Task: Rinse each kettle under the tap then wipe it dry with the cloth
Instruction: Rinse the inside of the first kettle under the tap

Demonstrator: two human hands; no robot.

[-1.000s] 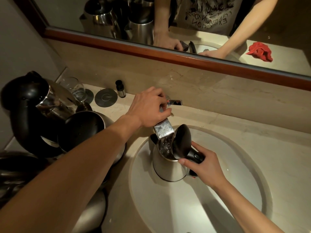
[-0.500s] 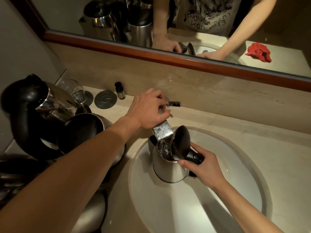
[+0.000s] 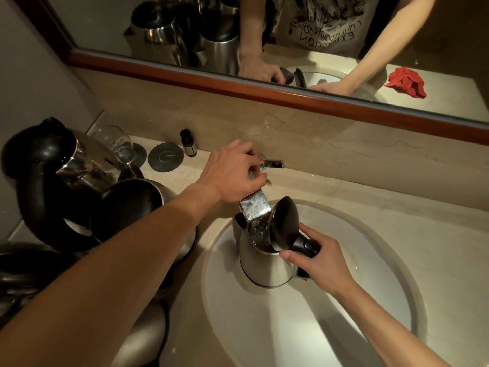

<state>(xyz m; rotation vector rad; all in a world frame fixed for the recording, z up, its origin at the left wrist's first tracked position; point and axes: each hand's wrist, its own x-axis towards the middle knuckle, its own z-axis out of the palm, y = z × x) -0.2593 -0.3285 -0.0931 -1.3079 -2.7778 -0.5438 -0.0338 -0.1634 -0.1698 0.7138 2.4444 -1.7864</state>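
Marble-look vanity counter with a round white basin (image 3: 397, 300) sunk in the lower right of the frame; dim warm light.

Near: both forearms enter from the bottom edge. Right hand (image 3: 320, 263), centre-right, curls around the black handle (image 3: 304, 246) of a small steel kettle (image 3: 264, 263), thumb lying along the top near the lid hinge. Kettle stands inside the basin at its upper-left edge, directly under the spout.

Change over the last second: very little. Kettle, hands and lid sit in nearly the same places; the view has only drifted slightly. Water glints inside the kettle mouth throughout. Judgement: rinse of this kettle is under way, filling stage, wiping not yet begun.

Orientation: long axis of the kettle runs near vertical, base down, top leaning slightly toward the upper left of the frame. Its pouring lip faces the left of the frame, handle toward the right. Black lid (image 3: 284, 223) is flipped up, standing on edge over the handle side, mouth open upward.

Middle: left hand (image 3: 232, 173) at frame centre, fingers bent over the chrome tap (image 3: 255, 209), gripping its lever; the flat spout slants down into the kettle mouth.

Left edge: several other steel-and-black kettles (image 3: 66, 168) crowd the counter.

Far: drinking glass (image 3: 116, 144), small dark bottle (image 3: 188, 143) and a round dark coaster (image 3: 165, 157) by the backsplash. Mirror (image 3: 344, 102) above shows the red cloth (image 3: 406, 82) lying crumpled on the counter, upper right of the frame.
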